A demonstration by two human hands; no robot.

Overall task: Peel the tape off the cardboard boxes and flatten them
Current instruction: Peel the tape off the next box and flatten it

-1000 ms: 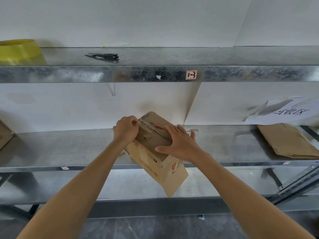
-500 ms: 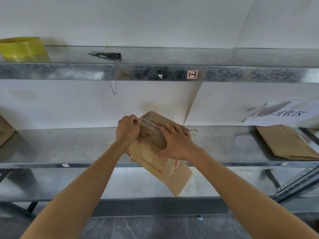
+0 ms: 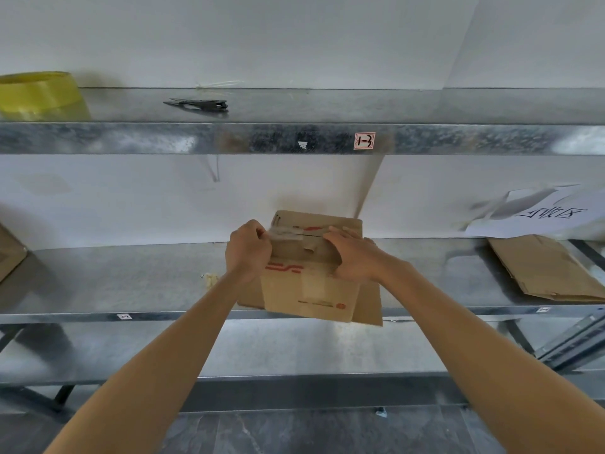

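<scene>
Cardboard box (image 3: pixel 311 290), on the middle shelf (image 3: pixel 131 283), overhanging its front lip: probably light, stiff, easily dented. Tape (image 3: pixel 285 234): thin, likely to tear. Left hand (image 3: pixel 248 253) pinched its loose end at the box's ten o'clock; right hand (image 3: pixel 355 257) clasped the two o'clock corner, bracing.

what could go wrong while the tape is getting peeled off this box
1. The clear tape pinched by the left hand is a thin strip; it may tear and leave a piece on the cardboard box.
2. The box overhangs the front edge of the shelf; only the right hand holds it, so a hard pull might drag it off.
</scene>
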